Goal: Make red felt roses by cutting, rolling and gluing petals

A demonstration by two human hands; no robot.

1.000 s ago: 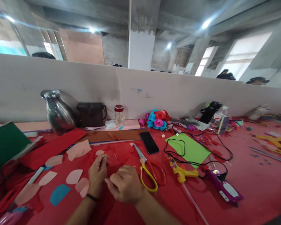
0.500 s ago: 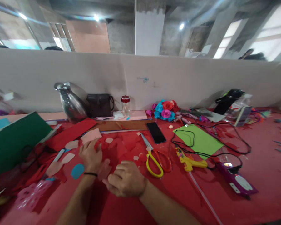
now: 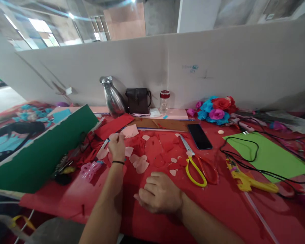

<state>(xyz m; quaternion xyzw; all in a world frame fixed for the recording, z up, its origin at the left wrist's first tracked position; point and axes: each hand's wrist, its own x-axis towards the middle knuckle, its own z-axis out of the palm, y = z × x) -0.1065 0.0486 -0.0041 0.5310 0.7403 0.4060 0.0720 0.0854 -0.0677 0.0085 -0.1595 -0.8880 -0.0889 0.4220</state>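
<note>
"Across the bench (image 3: 142,228), what looks biggest?"

"The green panel (image 3: 48,152) by the left edge, then the lime sheet (image 3: 277,152) towards the right, a black cord (image 3: 258,148) looping over it."

"Any trouble there?"

"A wide swing right might snag that cord and drag the yellow glue gun (image 3: 246,183), or knock the scissors (image 3: 190,153), whose tips point at the far edge."

"And the hands?"

"Apart. The right hand (image 3: 160,194), nearer the front edge, is loosely curled; I can't tell if it holds anything. The left hand (image 3: 117,148), farther back, bunches its fingertips at a pale piece (image 3: 113,137); I can't tell how firmly."

"The other pink pieces (image 3: 141,165)?"

"Between left hand and scissors, well in from the edges. They overlap, so a careless pinch could lift two or crease one."
</note>
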